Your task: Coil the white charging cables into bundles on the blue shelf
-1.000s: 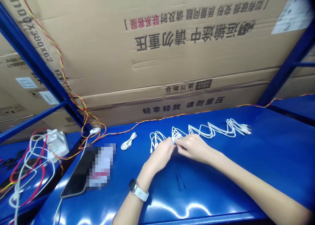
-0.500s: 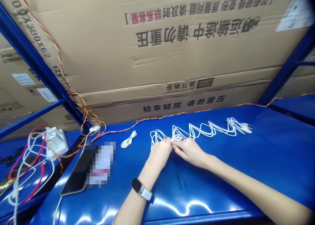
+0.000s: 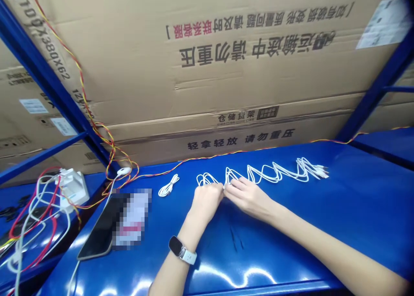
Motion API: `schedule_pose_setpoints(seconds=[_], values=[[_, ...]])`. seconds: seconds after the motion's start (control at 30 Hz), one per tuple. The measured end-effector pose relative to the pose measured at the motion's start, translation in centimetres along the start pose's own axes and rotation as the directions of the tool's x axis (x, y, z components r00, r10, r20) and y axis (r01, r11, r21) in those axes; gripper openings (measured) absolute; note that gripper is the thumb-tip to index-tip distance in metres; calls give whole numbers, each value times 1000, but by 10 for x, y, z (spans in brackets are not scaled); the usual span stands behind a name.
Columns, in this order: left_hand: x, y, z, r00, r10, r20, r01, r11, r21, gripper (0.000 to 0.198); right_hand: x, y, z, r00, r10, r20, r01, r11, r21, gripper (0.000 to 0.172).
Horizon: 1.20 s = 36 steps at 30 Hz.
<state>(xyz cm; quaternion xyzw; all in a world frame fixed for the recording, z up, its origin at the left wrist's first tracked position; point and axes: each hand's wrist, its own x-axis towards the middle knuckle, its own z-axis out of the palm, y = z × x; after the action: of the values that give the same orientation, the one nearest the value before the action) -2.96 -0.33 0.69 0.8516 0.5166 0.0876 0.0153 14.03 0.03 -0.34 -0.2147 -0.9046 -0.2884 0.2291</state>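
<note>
White cable (image 3: pixel 274 173) | lies in loops along the blue worktop (image 3: pixel 323 218) | left hand (image 3: pixel 205 199) and right hand (image 3: pixel 249 196) together, both pinching one loop | I judge: coiling under way | next needs slack drawn in untangled

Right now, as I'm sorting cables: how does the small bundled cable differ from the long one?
The bundled cable is coiled tight; the long cable sprawls in loose waves. The bundled cable lies untouched; the long cable is pinched between left hand and right hand. Both are white.
</note>
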Motion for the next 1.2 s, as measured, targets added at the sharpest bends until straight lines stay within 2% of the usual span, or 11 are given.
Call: schedule_pose_setpoints(seconds=[0.1,0.2,0.3,0.37,0.5,0.6,0.7,0.83,0.93,1.03,1.2], values=[[0,-3,2,997,56,-44,-54,997,48,23,-4,3,5,998,-31,-60,35,998,57,23],[1,-5,6,991,112,-72,-103,989,110,21,-8,2,11,997,33,-70,-20,984,176,23],[1,-6,8,980,171,-99,-158,978,133,21,-7,-1,11,985,163,-59,-137,939,315,20],[1,-6,8,972,194,-133,-175,974,144,20,-4,-1,7,951,309,-27,-264,852,453,19],[-2,-7,4,946,227,-231,-191,967,171,27,5,2,-4,791,580,195,-532,494,688,16],[-4,-8,1,922,311,-232,-274,945,179,32,8,7,-8,667,616,419,-625,157,764,17],[-5,-6,0,898,377,-229,-346,924,165,34,6,11,-9,568,569,595,-624,-174,762,20],[-6,-3,0,878,399,-264,-367,916,163,36,5,9,-10,547,429,719,-502,-519,692,14],[-6,-3,3,869,407,-282,-379,913,149,37,7,2,-9,540,394,744,-356,-694,626,19],[-5,-4,5,879,362,-309,-345,932,109,37,9,-4,-8,524,427,737,-299,-718,628,21],[-4,-8,7,883,173,-436,-207,978,-32,36,9,-2,-11,502,589,633,-344,-536,771,22]])
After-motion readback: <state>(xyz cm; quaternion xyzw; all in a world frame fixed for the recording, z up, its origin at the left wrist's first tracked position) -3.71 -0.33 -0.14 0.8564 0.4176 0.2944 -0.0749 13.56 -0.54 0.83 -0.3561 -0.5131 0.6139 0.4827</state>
